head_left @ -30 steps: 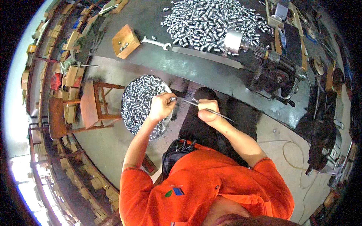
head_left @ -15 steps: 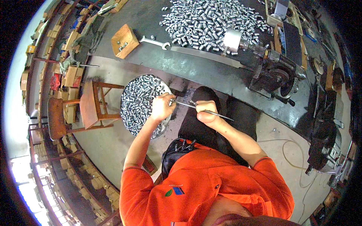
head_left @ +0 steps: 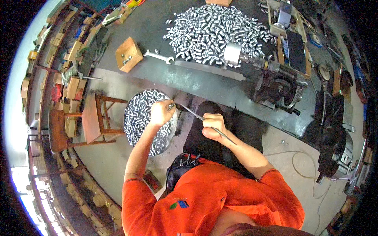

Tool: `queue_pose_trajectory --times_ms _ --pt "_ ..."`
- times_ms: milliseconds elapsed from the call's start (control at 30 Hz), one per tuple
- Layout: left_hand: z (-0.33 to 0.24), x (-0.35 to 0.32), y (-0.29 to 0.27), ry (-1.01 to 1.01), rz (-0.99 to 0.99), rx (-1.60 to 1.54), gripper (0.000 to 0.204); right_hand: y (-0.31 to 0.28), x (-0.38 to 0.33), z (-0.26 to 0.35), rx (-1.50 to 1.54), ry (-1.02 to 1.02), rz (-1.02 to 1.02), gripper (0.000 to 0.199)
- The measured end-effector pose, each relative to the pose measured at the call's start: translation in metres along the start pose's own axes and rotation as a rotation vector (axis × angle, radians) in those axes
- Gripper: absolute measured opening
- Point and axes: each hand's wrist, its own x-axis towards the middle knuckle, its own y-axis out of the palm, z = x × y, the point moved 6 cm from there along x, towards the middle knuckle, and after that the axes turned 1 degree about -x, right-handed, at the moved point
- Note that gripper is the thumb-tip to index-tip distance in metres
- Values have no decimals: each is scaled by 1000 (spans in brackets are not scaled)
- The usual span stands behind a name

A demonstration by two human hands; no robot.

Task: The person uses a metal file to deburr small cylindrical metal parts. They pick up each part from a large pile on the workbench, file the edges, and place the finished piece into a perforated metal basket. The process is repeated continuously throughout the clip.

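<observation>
My left hand (head_left: 162, 113) is closed on a small shiny metal cylinder (head_left: 171, 106), mostly covered by the fingers. It is over the right side of a round metal basin (head_left: 172, 131) heaped with similar small cylinders (head_left: 138, 114). My right hand (head_left: 214, 126) is closed round a thin, pointed metal rod tool (head_left: 224, 135), whose exact kind I cannot make out. The tool slants from upper left to lower right, passing above my right wrist. Its upper end lies close to the cylinder; I cannot tell whether they touch.
On the dark workbench (head_left: 157, 72) lies a big pile of metal cylinders (head_left: 214, 35). Near it are a wooden box (head_left: 129, 55), an open-end wrench (head_left: 159, 57) and a bench machine (head_left: 277, 84). A wooden chair (head_left: 91, 122) stands left of the basin, before shelves (head_left: 71, 94).
The rod tool has tilted more steeply, and my right hand has moved lower. My left hand keeps its hold over the basin. The whole view has shifted slightly.
</observation>
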Motion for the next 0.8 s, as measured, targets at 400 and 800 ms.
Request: queue_pose_trajectory --times_ms 400,800 --pt "-79 217 -55 -6 -190 -1013 45 16 -10 -20 28 104 -5 31" --pt "143 -43 20 -527 17 -475 37 23 -12 -23 120 242 14 28"
